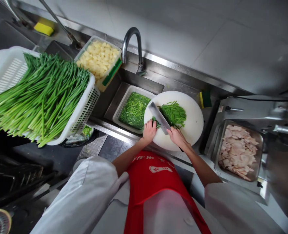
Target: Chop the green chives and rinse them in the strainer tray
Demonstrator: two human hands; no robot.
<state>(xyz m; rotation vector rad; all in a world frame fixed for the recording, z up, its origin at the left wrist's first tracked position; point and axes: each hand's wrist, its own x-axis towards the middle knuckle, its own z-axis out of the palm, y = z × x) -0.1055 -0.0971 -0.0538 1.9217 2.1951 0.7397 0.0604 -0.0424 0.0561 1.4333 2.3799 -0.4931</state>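
On the round white cutting board (192,130), my right hand (177,136) grips a cleaver (159,118), its broad blade slanting up and left. Cut garlic chives (174,113) lie in a pile along the blade's right side. My left hand (149,130) is at the board's left edge, fingers curled over a few green pieces beside the blade. Just left of the board, a white basket (116,110) sits in the sink, filled with cut green pieces (135,110) that look wet. The board overlaps this basket's right side.
A white basket (72,126) heaped with long uncut chives (43,97) stands at left. Behind it is a tub of pale cut chunks (98,58). A curved faucet (134,32) rises over the sink. At right sits a metal tray (261,152) of sliced meat (238,151). Sponges (205,99) lie near the wall.
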